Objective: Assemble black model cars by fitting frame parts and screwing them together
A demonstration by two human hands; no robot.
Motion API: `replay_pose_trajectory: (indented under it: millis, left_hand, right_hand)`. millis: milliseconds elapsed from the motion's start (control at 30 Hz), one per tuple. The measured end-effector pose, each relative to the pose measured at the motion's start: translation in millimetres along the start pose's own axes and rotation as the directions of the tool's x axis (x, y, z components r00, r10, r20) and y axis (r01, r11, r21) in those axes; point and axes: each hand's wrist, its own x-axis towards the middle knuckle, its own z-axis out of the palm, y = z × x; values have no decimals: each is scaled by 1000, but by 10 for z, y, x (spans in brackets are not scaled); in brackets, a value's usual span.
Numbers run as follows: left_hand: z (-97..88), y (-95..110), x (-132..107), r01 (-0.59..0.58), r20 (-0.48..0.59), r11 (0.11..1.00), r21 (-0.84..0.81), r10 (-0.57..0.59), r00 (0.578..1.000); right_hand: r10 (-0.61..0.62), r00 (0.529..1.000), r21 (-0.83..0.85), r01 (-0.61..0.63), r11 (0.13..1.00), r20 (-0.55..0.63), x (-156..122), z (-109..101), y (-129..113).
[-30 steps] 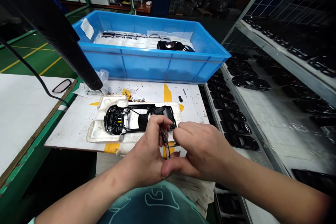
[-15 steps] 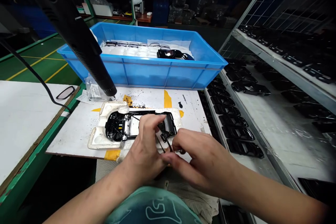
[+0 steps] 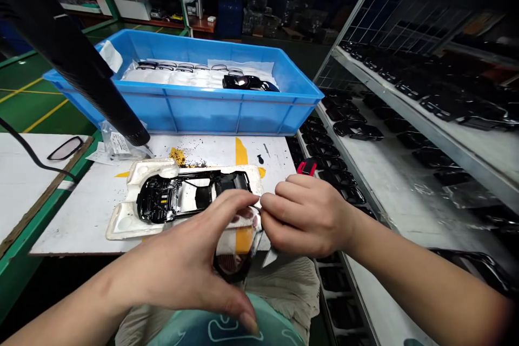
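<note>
My left hand [image 3: 203, 254] curls around a clear window piece with a black rim [image 3: 238, 246], its fingers on the upper edge and the thumb spread below. My right hand [image 3: 306, 216] is closed around a utility knife [image 3: 307, 166]. The red and black handle end shows above the fist, and the blade points down beside the clear piece. Right-hand fingertips meet the piece's upper right edge. Just beyond the hands, a black model car body [image 3: 194, 194] lies in a white foam cradle [image 3: 121, 221], partly covered by my left hand.
A blue bin [image 3: 203, 111] behind the cradle holds rimmed window pieces and a glossy black car body. A black electric screwdriver [image 3: 101, 92] hangs at left. Racks [image 3: 365, 162] of black car bodies stand at right. Black crumbs [image 3: 194, 162] and a plastic bag [image 3: 117, 138] lie on the table.
My hands have drawn nearer and turned, and the left hand has widened its grip. The clear piece and the knife now show plainly. The view has shifted to the right.
</note>
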Motion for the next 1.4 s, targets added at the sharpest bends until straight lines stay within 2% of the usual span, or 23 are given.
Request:
replay_pose_trajectory:
  millis: [67, 167, 233, 267, 300, 367, 400, 433, 500, 667, 900, 1033, 1133, 1233, 1300, 1400]
  left_hand:
    - [32, 54, 27, 56, 43, 998, -28, -55, 998]
    - [165, 74, 91, 78, -19, 997, 11, -77, 997]
    - [256, 55, 123, 62, -116, 997, 34, -58, 992]
    - [291, 41, 133, 56, -174, 998, 37, -49, 984]
    - [315, 26, 137, 49, -227, 998, 42, -38, 973]
    - [338, 0, 132, 36, -314, 997, 74, -11, 949]
    - [341, -11, 126, 28, -342, 995, 101, 8, 940]
    - [342, -19, 119, 20, -356, 991, 130, 28, 934]
    - [345, -29, 108, -2, -367, 982, 191, 74, 927]
    - [373, -46, 104, -19, -371, 958, 285, 129, 920]
    - [382, -37, 88, 3, -376, 950, 312, 121, 919]
    - [383, -36, 76, -33, -392, 951, 308, 159, 906]
    - [363, -31, 77, -58, -402, 952, 301, 182, 897]
    - [322, -7, 88, -40, -385, 967, 251, 138, 912]
    - [296, 7, 97, -15, -367, 978, 209, 92, 926]
    - [278, 4, 111, -32, -357, 985, 171, 92, 929]
  right_hand:
    - [-18, 1000, 5, 18, 1000, 8, -11, 29, -8]
    - [-16, 999, 9, 16, 1000, 38, -67, 81, -15]
    - [93, 995, 26, -94, 995, 32, -109, 104, -32]
    - [207, 978, 49, -207, 977, 16, -125, 109, -51]
    - [342, 940, 77, -341, 937, 3, -133, 109, -78]
    - [588, 808, 133, -587, 799, 33, -125, 96, -160]
    - [662, 746, 149, -664, 733, 71, -108, 86, -212]
    - [700, 704, 155, -709, 688, 115, -85, 77, -265]
    - [724, 667, 152, -745, 649, 174, -32, 66, -362]
    - [731, 659, 57, -748, 661, 177, 50, 103, -462]
    - [651, 739, -3, -661, 751, 172, 75, 118, -470]
    - [679, 726, -31, -680, 733, 109, 87, 84, -440]
    - [673, 731, -13, -676, 736, 116, 89, 88, -457]
    - [647, 754, 57, -655, 754, 113, 81, 103, -497]
    - [664, 737, 138, -676, 724, 122, 71, 99, -504]
    - [718, 679, 261, -729, 633, 155, 53, 67, -471]
